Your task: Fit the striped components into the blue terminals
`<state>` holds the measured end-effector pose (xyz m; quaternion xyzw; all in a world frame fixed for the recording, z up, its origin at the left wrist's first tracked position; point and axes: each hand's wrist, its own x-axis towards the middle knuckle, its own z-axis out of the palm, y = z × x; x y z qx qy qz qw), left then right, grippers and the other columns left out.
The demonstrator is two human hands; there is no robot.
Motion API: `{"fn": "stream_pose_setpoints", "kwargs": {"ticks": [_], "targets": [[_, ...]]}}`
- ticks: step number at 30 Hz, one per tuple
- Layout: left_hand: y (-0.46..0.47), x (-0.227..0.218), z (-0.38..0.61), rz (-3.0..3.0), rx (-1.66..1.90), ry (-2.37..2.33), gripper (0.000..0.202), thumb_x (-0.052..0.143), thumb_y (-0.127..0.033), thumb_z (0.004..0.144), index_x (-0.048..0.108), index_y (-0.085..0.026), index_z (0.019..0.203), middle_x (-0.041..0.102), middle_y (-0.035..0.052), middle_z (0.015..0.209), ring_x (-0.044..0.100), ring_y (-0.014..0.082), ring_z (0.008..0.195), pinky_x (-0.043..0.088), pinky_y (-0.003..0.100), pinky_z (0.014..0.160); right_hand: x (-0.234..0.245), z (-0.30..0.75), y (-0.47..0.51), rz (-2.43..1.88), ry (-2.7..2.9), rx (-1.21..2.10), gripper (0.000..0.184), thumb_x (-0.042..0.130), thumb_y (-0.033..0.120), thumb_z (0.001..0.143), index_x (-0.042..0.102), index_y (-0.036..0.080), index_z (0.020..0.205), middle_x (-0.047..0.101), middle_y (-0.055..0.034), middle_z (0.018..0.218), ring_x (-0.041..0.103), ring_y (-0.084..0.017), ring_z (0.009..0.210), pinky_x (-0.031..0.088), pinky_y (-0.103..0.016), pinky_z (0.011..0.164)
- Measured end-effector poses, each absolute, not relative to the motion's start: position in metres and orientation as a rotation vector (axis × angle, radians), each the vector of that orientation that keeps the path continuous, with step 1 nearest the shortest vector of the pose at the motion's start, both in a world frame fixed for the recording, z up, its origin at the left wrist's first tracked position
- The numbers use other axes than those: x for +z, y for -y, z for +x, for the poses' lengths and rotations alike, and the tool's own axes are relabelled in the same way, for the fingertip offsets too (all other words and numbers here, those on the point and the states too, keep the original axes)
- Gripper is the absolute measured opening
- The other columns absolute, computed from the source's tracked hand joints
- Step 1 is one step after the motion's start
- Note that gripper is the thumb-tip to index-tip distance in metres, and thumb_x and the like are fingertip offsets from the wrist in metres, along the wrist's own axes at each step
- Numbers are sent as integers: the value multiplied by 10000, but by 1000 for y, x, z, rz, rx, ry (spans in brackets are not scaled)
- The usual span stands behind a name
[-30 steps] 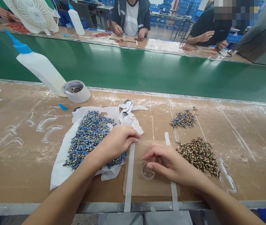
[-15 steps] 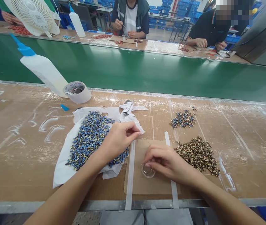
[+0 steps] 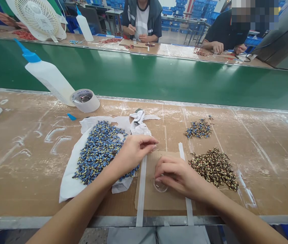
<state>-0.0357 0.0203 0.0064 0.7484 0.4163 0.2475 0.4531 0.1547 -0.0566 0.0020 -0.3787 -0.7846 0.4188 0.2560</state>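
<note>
My left hand point(image 3: 132, 152) hovers at the right edge of a heap of small blue parts point(image 3: 99, 150) lying on white plastic sheet point(image 3: 69, 184). Its thumb and fingers are pinched together on something too small to make out. My right hand point(image 3: 177, 174) rests on a taped-down cardboard pad point(image 3: 156, 200), fingers curled over a small clear round dish point(image 3: 159, 185). To its right lies a heap of dark brown parts point(image 3: 213, 166).
A smaller blue pile point(image 3: 198, 128) lies further back. A white squeeze bottle with blue nozzle point(image 3: 47, 76) leans on a tape roll point(image 3: 85, 100) at back left. Beyond runs a green conveyor belt point(image 3: 159, 78); other people work at the far bench, near a white fan point(image 3: 38, 17).
My left hand has lifted off the blue heap and moved slightly right, fingers now pinched. My right hand has curled closer over the clear dish.
</note>
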Motion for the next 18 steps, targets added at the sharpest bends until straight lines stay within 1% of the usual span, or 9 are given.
{"fn": "stream_pose_setpoints", "kwargs": {"ticks": [3,6,9,14,18], "targets": [[-19,5,-33,1769,580,-997,204,572,-207,840,712,-166,982,729,68,988,665,176,884,540,317,809,4,160,55,-1047,2137,1097,53,581,195,908,620,205,873,606,-35,897,558,-166,862,458,-315,781],[-18,5,-32,1720,569,-979,191,596,-184,817,712,-165,968,731,64,974,669,171,876,543,318,816,7,166,54,-1068,2172,1091,47,586,205,901,609,203,860,605,-37,894,558,-170,857,457,-323,778],[-18,4,-31,1700,582,-964,165,611,-169,802,710,-162,935,730,56,953,668,163,891,534,298,832,10,171,53,-1065,2193,1149,59,555,206,915,601,203,878,606,-40,912,561,-163,838,465,-316,753],[-17,1,-30,1716,552,-943,152,599,-179,814,701,-157,924,721,45,917,655,146,862,522,271,800,11,170,53,-1034,2138,1300,72,548,218,927,601,195,885,603,-45,940,574,-153,851,479,-304,752],[-14,1,-27,1712,513,-895,144,572,-185,832,696,-152,899,712,43,890,647,145,843,515,275,791,11,166,56,-1044,2060,1304,98,557,251,930,607,194,868,605,-44,959,566,-150,871,472,-303,769]]}}
